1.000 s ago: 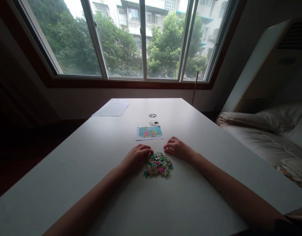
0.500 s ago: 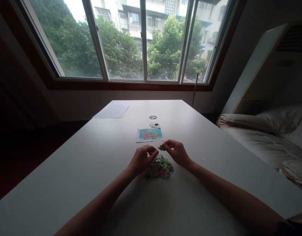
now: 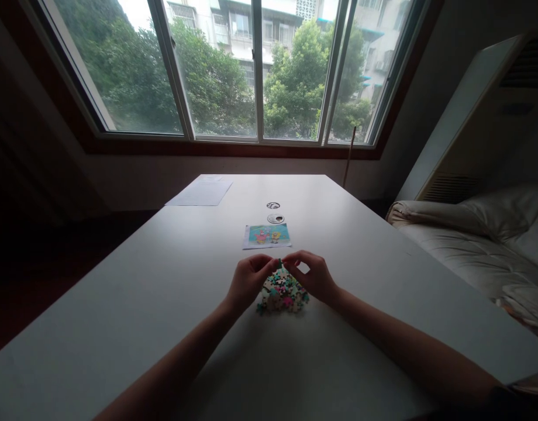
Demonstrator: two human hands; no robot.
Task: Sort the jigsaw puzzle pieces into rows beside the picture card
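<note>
Pinching 1 green piece (image 3: pixel 279 264), left hand (image 3: pixel 248 278) and right hand (image 3: pixel 316 277) meet near 1 puzzle-piece pile (image 3: pixel 283 297), 1 picture (image 3: pixel 268 235) and 2 discs (image 3: pixel 275 218).

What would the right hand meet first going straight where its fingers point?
Likely the small green puzzle piece, which it may be touching, then the left hand; depth is hard to judge.

The tabletop (image 3: pixel 361 257) was smooth, with a soft satin sheen toward the window. The puzzle pieces (image 3: pixel 283 295) looked like thin wood or card — which, could not be told — some with bare, matt faces. The printed picture (image 3: pixel 269 235) and pale sheet (image 3: pixel 199 193) looked like paper; the sofa (image 3: pixel 462 240) was leather-like, creased and faintly glossy. The windowpanes (image 3: pixel 220 88) were clear, smooth glass.
</note>
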